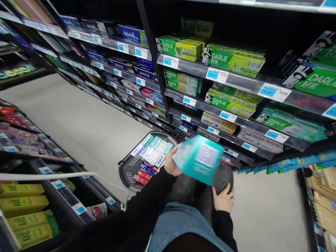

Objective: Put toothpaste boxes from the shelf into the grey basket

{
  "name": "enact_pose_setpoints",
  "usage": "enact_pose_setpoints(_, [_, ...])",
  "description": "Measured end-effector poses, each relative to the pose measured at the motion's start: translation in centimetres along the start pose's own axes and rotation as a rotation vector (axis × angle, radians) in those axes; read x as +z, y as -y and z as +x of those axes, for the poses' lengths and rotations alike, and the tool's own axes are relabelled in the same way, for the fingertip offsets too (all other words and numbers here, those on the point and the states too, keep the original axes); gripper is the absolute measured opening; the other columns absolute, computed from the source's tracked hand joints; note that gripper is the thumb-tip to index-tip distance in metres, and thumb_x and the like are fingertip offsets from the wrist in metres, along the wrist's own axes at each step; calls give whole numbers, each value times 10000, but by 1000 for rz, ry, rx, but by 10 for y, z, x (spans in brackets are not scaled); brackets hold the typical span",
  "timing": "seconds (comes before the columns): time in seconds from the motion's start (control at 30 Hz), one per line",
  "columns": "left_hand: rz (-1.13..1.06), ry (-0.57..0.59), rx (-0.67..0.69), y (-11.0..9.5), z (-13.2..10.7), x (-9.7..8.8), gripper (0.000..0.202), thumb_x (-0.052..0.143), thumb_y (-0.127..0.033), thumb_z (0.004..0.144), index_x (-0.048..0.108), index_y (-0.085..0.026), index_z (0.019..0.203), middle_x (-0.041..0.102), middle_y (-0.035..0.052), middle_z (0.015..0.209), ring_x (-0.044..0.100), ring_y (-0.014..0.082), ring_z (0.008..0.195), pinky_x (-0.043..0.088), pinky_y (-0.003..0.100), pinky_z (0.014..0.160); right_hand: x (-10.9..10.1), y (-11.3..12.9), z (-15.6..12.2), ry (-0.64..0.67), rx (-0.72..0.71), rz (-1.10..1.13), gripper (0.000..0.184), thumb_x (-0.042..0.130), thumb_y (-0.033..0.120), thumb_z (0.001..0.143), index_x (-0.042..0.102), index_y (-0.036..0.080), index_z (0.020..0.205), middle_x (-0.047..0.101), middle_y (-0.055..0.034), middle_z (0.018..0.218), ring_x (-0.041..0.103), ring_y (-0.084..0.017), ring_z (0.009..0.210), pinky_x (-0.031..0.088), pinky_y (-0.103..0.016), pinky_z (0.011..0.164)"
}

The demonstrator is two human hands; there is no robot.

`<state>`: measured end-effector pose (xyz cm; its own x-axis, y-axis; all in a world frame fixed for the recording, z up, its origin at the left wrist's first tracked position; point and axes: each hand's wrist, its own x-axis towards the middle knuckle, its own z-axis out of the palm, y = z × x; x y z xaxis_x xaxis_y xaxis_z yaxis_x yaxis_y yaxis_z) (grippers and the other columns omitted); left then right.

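Note:
My left hand is closed on a teal box, held up in front of the low shelves and blurred by motion. Just left of it, a dark shopping basket sits on the floor with several toothpaste boxes in it. My right hand rests on my knee, fingers curled over the dark trouser leg and holding nothing.
Shelves of green Darlie toothpaste boxes with blue price tags run along the right. A second rack with yellow and green packs stands at the left. Pale floor of the aisle lies between them. More stock stands at the far right.

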<state>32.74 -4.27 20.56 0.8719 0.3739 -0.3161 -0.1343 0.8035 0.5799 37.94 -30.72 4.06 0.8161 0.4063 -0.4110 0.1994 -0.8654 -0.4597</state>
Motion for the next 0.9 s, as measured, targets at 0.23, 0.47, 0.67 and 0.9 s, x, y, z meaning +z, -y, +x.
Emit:
enact_pose_setpoints(0.23, [-319, 54, -95, 8, 16, -5, 170, 480, -258, 853, 545, -128, 763, 543, 52, 708, 367, 43, 396, 241, 128, 325, -1, 5, 0, 26, 242, -130, 809, -128, 813, 622, 204, 631, 1337, 557, 4, 1346, 500, -462, 1212, 215, -699, 984])
enact_pose_setpoints(0.47, [-45, 108, 102, -2, 31, 24, 282, 571, -423, 754, 556, -154, 836, 556, 14, 630, 494, 104, 439, 348, 188, 384, 0, 4, 2, -109, 358, -220, 962, -117, 879, 540, 186, 531, 1384, 439, -44, 1465, 410, -460, 1291, 193, -607, 1064])
enact_pose_setpoints(0.67, [387, 141, 535, -38, 19, 45, 414, 708, -389, 591, 593, -135, 897, 632, 21, 681, 564, 144, 535, 411, 218, 489, -2, 1, 2, -83, 289, -158, 825, -107, 810, 669, 213, 510, 1368, 532, -64, 1374, 457, -464, 1256, 244, -717, 1004])
enact_pose_setpoints(0.9, [629, 93, 632, -41, -7, 55, 370, 685, -385, 685, 607, -144, 954, 615, 3, 714, 527, 116, 543, 365, 201, 502, -79, -22, 3, -204, -31, 408, 711, 76, 659, 873, 167, 268, 1459, 512, -168, 1358, 515, -329, 1252, 439, -538, 1023])
